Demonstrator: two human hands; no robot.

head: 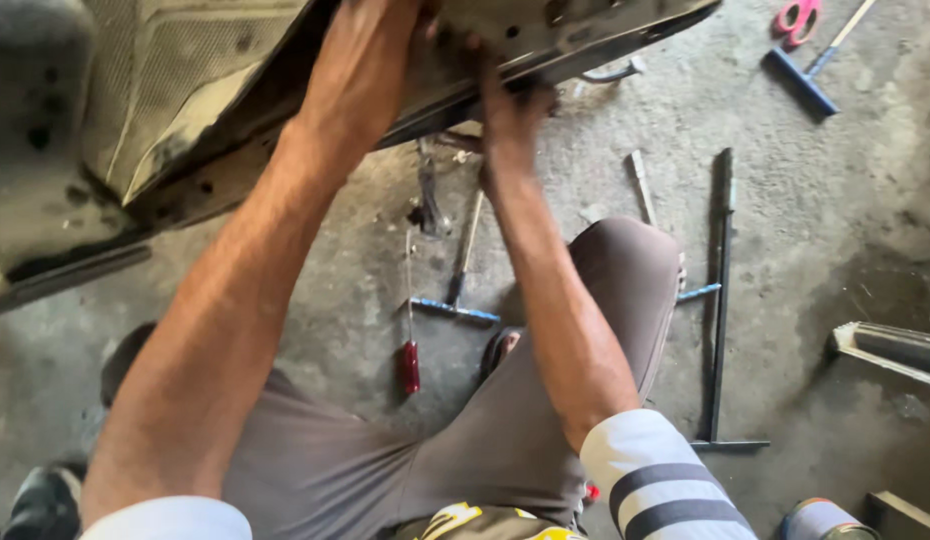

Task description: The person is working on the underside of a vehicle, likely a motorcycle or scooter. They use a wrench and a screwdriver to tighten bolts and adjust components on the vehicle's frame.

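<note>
Head view: a worn metal car panel (315,90) is being held up over the concrete floor (835,220). The left hand (385,40) is pressed against its underside, the right hand (510,110) is gripping its lower edge; finger closure cannot be told. Steady support seems needed next. A red-handled screwdriver (411,365) is lying below.

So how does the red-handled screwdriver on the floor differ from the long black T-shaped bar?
The red-handled screwdriver is short, with a thin shaft and red grip; the black T-shaped bar is far longer, thicker and all dark. The screwdriver lies between the person's arms, the bar to the right of the knee. Both lie on the concrete floor.
</note>
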